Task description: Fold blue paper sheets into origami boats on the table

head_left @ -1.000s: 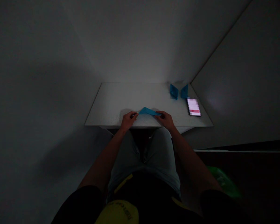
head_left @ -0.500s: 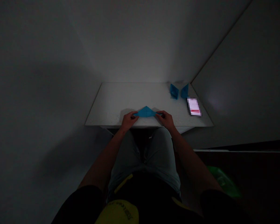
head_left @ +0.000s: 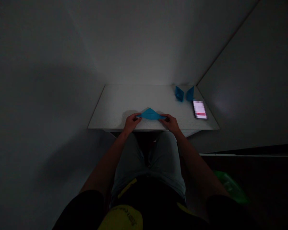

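A blue folded paper boat [head_left: 150, 114] is stretched between my two hands near the front edge of the white table [head_left: 124, 99]. Its middle rises to a point, and creases cross its face. My left hand [head_left: 132, 122] pinches the left tip between thumb and fingers. At the opposite tip, my right hand [head_left: 170, 122] grips the paper the same way. The fingers partly cover both ends of the boat.
Two more blue folded paper boats [head_left: 179, 94] [head_left: 190, 94] stand at the table's back right corner. In front of them lies a phone [head_left: 200, 110] with a lit, blurred screen. Walls border the table behind and at the sides. Something green [head_left: 230, 187] is on the dark floor at right.
The paper boat has shifted very slightly left and away from me, with both hands still gripping its ends. The other paper boats and the phone stay put.
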`<state>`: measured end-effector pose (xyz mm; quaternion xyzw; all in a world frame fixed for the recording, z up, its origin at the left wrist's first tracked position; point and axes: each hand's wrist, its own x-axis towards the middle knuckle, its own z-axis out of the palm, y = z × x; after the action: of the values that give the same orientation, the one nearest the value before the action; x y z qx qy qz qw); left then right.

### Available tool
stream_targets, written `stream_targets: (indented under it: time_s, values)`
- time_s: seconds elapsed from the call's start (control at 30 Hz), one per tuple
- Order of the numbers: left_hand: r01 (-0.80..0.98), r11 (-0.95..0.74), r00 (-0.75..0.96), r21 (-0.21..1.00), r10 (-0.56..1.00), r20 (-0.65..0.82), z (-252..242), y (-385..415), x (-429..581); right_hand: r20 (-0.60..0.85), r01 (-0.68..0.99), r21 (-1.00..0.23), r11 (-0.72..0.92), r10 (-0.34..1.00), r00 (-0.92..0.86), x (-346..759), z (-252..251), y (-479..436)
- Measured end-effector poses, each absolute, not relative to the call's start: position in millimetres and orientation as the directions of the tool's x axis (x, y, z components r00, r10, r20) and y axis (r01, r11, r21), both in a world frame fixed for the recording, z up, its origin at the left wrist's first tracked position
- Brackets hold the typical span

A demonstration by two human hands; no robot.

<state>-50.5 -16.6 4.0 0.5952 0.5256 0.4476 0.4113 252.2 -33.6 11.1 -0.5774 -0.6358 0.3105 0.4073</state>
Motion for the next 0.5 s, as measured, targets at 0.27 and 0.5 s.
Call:
stream_targets:
  time_s: [0.27, 0.5]
  values:
    - [0.234, -0.109, 0.017, 0.966, 0.994, 0.108, 3.7, -15.6, -48.8, 0.153, 0.481, -0.866, 0.139, 0.988, -0.011, 251.9, 8.7, -33.0]
    - [0.260, -0.106, 0.040, 0.960, 0.994, 0.099, 5.3, -16.7, -49.7, 0.155, 0.487, -0.861, 0.146, 0.988, -0.021, 250.8, 11.0, -33.5]
